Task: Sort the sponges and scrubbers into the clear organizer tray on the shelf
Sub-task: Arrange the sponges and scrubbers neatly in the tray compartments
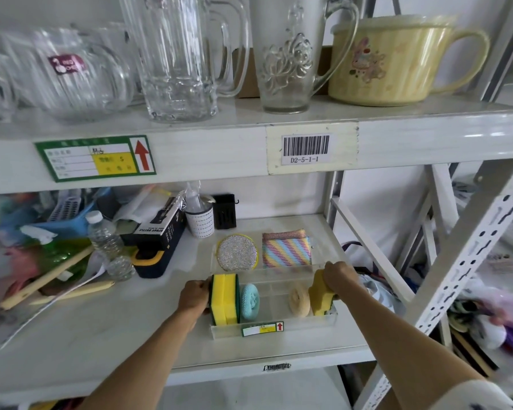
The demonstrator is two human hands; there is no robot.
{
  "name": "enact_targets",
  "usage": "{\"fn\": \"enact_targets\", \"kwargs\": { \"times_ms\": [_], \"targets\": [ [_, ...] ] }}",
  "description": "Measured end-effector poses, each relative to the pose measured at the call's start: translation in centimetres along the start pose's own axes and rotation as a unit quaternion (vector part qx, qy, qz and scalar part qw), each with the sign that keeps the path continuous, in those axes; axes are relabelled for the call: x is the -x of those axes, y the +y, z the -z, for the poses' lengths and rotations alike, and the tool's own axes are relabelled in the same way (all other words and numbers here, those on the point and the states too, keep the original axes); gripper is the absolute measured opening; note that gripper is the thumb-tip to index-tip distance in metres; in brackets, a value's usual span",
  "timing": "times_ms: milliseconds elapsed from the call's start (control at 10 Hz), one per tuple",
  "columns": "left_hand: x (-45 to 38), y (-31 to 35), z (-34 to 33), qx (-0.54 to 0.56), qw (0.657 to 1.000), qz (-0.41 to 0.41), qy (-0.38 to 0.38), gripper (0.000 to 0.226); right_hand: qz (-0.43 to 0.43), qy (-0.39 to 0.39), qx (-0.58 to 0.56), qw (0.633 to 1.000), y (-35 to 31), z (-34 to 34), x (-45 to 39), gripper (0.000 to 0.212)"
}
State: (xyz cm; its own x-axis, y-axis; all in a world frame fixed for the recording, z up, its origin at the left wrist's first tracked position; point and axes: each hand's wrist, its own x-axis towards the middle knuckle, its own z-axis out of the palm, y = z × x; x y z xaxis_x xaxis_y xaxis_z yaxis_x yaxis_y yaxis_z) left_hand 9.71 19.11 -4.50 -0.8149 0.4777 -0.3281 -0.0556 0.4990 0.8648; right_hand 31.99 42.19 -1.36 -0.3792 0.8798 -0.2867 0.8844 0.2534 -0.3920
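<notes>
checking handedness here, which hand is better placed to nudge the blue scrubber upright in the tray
Left. The left hand grips the yellow sponges directly beside the blue scrubber. The right hand is at the clear tray's far end, busy holding another sponge.

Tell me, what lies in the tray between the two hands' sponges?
In the head view: a blue scrubber, bare tray, then a beige scrubber.

Blurred clutter (27, 247) at left — contents unreadable.
</notes>
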Motion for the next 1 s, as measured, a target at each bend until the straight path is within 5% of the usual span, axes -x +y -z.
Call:
{"fn": "enact_targets", "kwargs": {
  "times_ms": [600, 1000],
  "targets": [
    [-0.2, 0.4, 0.6, -0.017, 1.000, 0.004, -0.010, 0.039, 0.050, -0.007, 0.074, 0.996, -0.4, 0.8, 1.5, 0.031],
    [2.3, 5.6, 1.6, -0.164, 0.960, -0.179, 0.142, 0.030, 0.074, 0.181, 0.013, 0.981, -3.5, 2.7, 4.8, 0.026]
  ]
}}
